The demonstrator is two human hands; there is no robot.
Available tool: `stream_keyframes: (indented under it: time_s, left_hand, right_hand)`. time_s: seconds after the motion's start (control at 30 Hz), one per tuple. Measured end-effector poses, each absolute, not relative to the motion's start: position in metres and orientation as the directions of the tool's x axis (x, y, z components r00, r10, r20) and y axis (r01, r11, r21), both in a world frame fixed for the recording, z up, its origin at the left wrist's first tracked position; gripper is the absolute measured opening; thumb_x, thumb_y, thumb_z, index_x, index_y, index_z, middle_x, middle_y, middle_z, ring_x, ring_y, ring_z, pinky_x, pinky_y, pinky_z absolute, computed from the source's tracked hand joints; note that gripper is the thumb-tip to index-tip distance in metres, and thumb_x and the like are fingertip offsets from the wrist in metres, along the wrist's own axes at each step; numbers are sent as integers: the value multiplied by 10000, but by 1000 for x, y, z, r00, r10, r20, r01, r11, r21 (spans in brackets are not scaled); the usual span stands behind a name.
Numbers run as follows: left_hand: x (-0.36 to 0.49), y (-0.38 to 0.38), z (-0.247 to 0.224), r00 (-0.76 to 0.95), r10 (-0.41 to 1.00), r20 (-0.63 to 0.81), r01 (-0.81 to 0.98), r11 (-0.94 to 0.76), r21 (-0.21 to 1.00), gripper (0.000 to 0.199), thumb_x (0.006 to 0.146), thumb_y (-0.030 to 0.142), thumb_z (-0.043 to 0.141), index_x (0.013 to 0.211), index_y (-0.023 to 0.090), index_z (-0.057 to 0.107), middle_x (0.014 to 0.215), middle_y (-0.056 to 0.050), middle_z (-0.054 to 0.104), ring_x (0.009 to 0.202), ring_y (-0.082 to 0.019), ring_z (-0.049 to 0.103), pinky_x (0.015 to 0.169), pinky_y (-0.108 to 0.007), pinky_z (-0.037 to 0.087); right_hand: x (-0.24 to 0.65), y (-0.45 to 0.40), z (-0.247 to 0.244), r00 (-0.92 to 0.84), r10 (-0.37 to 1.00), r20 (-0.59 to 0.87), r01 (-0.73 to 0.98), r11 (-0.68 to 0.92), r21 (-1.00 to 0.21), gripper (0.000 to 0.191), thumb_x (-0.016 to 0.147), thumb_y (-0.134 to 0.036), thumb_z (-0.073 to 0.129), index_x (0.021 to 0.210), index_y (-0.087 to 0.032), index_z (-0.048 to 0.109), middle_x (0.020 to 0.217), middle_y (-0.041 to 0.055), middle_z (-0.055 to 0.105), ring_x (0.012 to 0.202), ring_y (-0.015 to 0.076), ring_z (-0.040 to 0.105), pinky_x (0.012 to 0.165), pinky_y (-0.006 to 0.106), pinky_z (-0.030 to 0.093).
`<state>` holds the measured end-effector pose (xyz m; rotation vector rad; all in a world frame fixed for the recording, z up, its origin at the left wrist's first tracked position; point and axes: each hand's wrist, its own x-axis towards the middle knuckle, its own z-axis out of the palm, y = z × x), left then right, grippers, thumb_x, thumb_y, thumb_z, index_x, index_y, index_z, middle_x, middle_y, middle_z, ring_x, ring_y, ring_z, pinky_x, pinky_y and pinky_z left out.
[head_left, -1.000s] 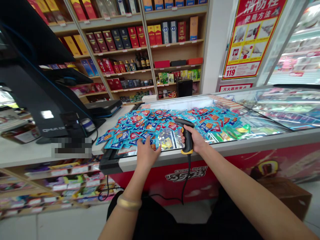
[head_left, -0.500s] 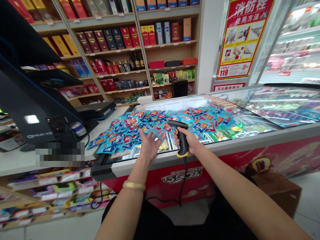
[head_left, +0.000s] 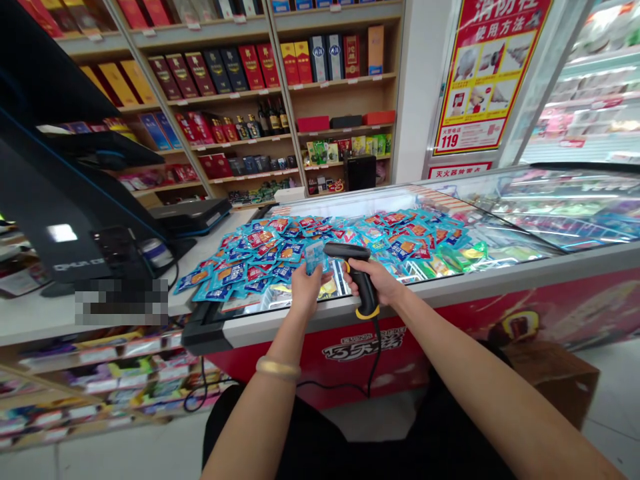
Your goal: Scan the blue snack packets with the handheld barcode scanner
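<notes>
My left hand [head_left: 307, 288] pinches a small light-blue snack packet [head_left: 315, 256], its pale printed side turned up toward me. In my right hand [head_left: 376, 281] is a black and yellow barcode scanner [head_left: 364, 285], gripped by its handle. The scanner's head points left, close beside the packet. Its cable hangs from the handle down in front of the freezer. Under and around both hands, many blue and red snack packets [head_left: 231, 275] lie in a loose pile on the glass top of the chest freezer [head_left: 470, 291].
A black checkout terminal [head_left: 65, 200] stands on the counter [head_left: 20, 327] at left. Shelves of boxes and bottles [head_left: 220, 127] rise behind the freezer. A cardboard box [head_left: 555, 380] sits on the floor at right, and a small white box [head_left: 290, 195] lies beyond the packets.
My left hand has turned over and raised the packet, bringing its pale side into view near the scanner. The scanner has shifted slightly left at its head and tilted.
</notes>
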<state>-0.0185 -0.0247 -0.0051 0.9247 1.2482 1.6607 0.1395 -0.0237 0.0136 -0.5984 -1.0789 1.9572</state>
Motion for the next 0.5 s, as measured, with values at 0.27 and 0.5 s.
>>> stream_keyframes:
  time_s: [0.27, 0.5]
  left_hand:
    - [-17, -23, -5, -434, 895, 101, -35, -128, 991, 90, 756, 211, 592, 682, 164, 567, 496, 62, 540, 477, -141, 631, 580, -305, 586]
    - [-18, -22, -7, -435, 897, 80, -37, -107, 994, 62, 765, 209, 581, 721, 166, 577, 475, 65, 527, 460, -142, 616, 571, -298, 569]
  right_hand:
    - [139, -25, 14, -574, 819, 0, -392, -275, -878, 262, 717, -383, 713, 749, -147, 604, 566, -17, 573, 427, 74, 497, 392, 180, 424]
    - [139, -23, 12, -579, 815, -2, -390, -279, -877, 263, 737, -392, 699, 735, -150, 596, 579, -8, 579, 427, 79, 497, 397, 193, 431]
